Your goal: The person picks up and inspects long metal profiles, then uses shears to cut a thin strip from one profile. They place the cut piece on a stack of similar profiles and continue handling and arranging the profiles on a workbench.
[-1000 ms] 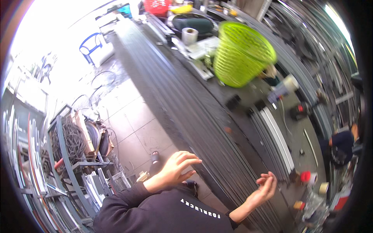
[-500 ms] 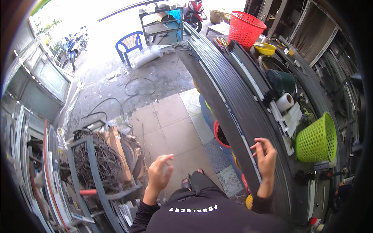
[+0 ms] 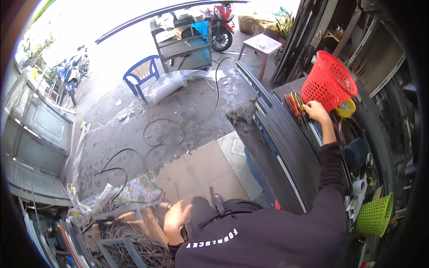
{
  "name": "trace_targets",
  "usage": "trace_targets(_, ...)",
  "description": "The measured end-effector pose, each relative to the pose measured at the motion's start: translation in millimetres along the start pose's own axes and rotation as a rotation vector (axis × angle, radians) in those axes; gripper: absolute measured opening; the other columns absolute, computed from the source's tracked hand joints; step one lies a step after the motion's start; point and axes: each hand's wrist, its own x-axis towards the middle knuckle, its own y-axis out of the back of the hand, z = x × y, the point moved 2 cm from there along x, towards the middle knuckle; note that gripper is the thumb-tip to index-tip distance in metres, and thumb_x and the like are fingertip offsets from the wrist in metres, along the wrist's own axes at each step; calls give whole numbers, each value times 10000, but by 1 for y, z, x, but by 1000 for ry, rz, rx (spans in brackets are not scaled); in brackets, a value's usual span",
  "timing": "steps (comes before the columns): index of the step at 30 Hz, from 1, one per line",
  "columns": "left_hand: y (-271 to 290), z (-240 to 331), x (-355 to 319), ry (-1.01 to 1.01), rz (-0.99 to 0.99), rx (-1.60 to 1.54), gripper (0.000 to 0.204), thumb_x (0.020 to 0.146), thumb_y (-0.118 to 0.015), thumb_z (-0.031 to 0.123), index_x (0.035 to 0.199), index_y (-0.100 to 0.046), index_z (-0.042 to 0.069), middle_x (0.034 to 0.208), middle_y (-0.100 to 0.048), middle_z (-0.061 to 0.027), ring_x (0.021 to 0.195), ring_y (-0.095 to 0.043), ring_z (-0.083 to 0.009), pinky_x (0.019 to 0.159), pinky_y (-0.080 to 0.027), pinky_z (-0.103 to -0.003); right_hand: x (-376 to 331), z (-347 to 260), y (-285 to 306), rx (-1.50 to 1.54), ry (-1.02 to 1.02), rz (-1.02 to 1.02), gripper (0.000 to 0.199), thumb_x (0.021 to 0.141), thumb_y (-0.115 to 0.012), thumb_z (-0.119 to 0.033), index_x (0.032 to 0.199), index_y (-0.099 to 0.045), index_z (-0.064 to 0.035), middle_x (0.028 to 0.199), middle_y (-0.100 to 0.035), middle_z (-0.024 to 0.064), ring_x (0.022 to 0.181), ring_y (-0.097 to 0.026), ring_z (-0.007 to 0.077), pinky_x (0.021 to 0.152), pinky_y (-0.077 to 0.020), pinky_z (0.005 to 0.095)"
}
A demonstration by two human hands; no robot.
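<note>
Right hand now reaches red basket, grip unclear; left hand stays open.

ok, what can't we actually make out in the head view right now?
- Right hand: the fingers lie over orange-handled tools beside the red basket; whether it grips anything is hidden.
- Left hand: motion-blurred, apparently empty, fingers unclear.
- Items near the green basket: too small and bent by the fisheye rim.
- Long dark profiles: near end covered by the person's dark sleeve and torso.
</note>
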Motion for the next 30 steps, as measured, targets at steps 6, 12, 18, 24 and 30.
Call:
trace_targets(6, 131, -4, 174, -34, 151, 112, 553, 923, -572, 468, 1309, -556, 72, 1216, -625, -188, 1125, -603, -334, 954, -469, -431, 106, 12, -53, -241, -294, 26, 400, 878, -616, -352, 885, -698, 39, 836, -683, 262, 836, -698, 371, 775, -537, 462)
trace_targets(12, 275, 91, 373, -350, 59, 444, 560, 910, -581, 486, 1265, -577, 52, 1135, -648, -195, 1056, -626, -356, 901, -492, -444, 98, -38, -31, -286, -546, -80, 186, 759, -684, -169, 886, -714, -37, 903, -699, 210, 891, -690, 368, 757, -543, 453)
trace_targets(18, 342, 329, 505, -1181, -20, 440, 368, 926, -618, 298, 1190, -601, 43, 1101, -642, -153, 1006, -622, -331, 888, -476, -426, 55, -142, 36, 116, -641, -69, 128, 696, -620, 47, 808, -657, -3, 773, -666, 148, 730, -667, 225, 672, -506, 340)
trace_targets(24, 288, 521, 551, -1657, -343, 227, 215, 877, -660, 145, 1067, -644, 46, 1109, -649, -107, 1017, -617, -307, 889, -474, -399, 49, -264, 36, 38, -662, 490, 236, 647, -547, 131, 809, -657, 0, 932, -673, 127, 845, -653, 293, 734, -514, 369)
trace_targets(30, 260, 618, 531, -1289, -1517, -111, 459, 941, -593, 368, 1224, -585, 6, 1261, -588, -168, 1176, -554, -286, 1035, -395, -406, 146, -331, -9, -76, -686, 898, 248, 638, -639, 23, 810, -772, -95, 982, -690, 44, 823, -621, 227, 686, -507, 339)
